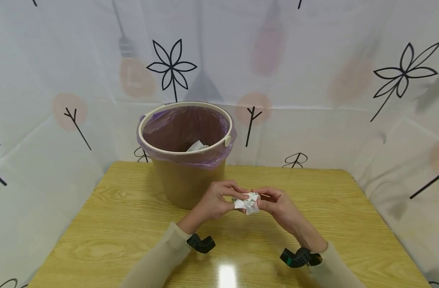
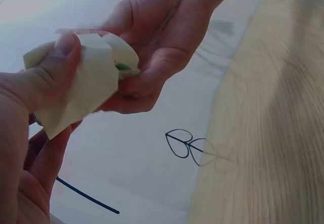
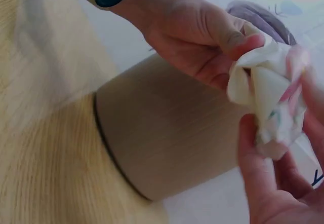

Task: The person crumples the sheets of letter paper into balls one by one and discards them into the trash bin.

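A crumpled piece of white paper (image 1: pixel 249 203) with pink and green marks is held between both hands, above the table and in front of the bin. My left hand (image 1: pixel 219 201) grips its left side, the thumb (image 2: pixel 63 51) pressed on the near face. From the other side my right hand (image 1: pixel 278 206) pinches it between thumb and fingers. In the right wrist view the crumpled paper (image 3: pixel 271 95) shows deep folds. Behind and to the left stands a brown bin (image 1: pixel 188 184) with a pale rim and a purple liner (image 1: pixel 205 160).
Inside the bin lies some white crumpled paper (image 1: pixel 197 146). The wooden table (image 1: pixel 298 224) reaches back to a white patterned cloth (image 1: pixel 305 132) that hangs behind and at the sides. Each wrist wears a black camera band (image 1: pixel 201 243).
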`<state>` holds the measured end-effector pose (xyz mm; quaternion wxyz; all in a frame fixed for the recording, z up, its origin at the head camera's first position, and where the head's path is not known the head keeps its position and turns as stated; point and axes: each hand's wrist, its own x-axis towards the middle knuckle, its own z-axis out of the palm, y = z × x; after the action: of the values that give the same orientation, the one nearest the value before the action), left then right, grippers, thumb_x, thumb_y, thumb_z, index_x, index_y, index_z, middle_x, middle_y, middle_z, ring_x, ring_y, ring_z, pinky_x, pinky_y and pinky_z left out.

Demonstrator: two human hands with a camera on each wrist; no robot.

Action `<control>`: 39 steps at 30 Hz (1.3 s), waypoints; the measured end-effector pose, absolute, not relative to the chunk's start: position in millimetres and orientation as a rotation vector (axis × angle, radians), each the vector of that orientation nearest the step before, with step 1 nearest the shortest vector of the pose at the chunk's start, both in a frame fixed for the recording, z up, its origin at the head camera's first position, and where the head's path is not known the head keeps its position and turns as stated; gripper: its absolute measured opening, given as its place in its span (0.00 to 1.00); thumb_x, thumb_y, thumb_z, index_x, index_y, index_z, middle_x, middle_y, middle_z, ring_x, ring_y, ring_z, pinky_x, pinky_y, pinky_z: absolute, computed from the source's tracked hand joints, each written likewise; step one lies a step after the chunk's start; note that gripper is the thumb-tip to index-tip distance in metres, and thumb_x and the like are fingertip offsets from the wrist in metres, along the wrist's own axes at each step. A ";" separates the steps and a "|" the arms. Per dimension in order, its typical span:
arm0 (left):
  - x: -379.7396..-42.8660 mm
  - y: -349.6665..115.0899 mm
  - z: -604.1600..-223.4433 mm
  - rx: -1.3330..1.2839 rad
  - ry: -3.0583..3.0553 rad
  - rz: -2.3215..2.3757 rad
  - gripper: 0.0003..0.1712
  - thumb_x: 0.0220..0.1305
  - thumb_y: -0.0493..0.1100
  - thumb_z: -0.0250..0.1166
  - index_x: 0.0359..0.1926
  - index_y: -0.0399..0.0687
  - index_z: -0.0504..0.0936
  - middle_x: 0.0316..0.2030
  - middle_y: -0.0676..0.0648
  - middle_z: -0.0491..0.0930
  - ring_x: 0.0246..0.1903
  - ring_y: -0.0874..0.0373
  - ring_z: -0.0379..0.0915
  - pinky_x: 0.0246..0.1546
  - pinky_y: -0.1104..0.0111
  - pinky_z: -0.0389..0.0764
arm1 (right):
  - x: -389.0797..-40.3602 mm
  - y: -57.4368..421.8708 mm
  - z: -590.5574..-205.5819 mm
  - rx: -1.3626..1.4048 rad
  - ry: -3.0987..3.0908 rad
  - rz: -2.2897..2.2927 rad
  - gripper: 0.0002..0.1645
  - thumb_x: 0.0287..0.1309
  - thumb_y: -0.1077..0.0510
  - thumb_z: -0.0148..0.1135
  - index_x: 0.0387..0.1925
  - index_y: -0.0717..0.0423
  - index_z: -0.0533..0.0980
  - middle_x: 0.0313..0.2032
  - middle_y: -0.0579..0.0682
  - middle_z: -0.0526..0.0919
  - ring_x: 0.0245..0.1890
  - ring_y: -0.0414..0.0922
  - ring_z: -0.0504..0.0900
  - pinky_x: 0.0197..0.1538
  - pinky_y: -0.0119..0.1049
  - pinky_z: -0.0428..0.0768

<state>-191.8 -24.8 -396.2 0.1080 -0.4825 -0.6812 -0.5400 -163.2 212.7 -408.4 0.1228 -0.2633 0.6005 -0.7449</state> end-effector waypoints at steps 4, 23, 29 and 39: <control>-185.9 -25.4 -384.5 -1.448 -1.963 -1.536 0.14 0.44 0.22 0.76 0.36 0.26 0.87 0.37 0.37 0.84 0.37 0.53 0.81 0.36 0.68 0.83 | -159.0 208.7 -405.3 -0.807 1.874 -2.141 0.20 0.61 0.71 0.64 0.53 0.56 0.79 0.53 0.51 0.78 0.51 0.45 0.80 0.47 0.36 0.82; -177.1 -19.6 -374.1 -1.375 -1.819 -1.507 0.10 0.44 0.18 0.73 0.30 0.27 0.87 0.31 0.37 0.85 0.34 0.49 0.84 0.37 0.68 0.84 | -159.1 188.8 -402.1 -1.123 2.302 -2.151 0.12 0.50 0.82 0.65 0.34 0.69 0.81 0.39 0.61 0.80 0.39 0.47 0.85 0.36 0.45 0.85; -187.4 -15.1 -389.1 -1.327 -1.809 -1.549 0.10 0.44 0.19 0.74 0.30 0.29 0.87 0.30 0.38 0.86 0.33 0.51 0.85 0.37 0.67 0.84 | -161.2 188.5 -405.0 -1.147 2.470 -2.125 0.14 0.47 0.83 0.66 0.31 0.67 0.83 0.34 0.61 0.81 0.37 0.44 0.85 0.35 0.42 0.85; -200.0 -30.7 -408.1 -1.343 -1.974 -1.523 0.11 0.55 0.29 0.74 0.41 0.38 0.89 0.45 0.46 0.87 0.48 0.57 0.82 0.49 0.65 0.80 | -160.7 192.2 -400.2 -1.141 2.536 -2.065 0.14 0.44 0.82 0.69 0.32 0.66 0.84 0.36 0.60 0.83 0.36 0.43 0.85 0.35 0.40 0.85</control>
<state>-200.0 -30.7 -408.1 0.1542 -0.4687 -0.6887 -0.5313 -160.7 192.2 -400.2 -0.1604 -0.3252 0.7228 -0.5883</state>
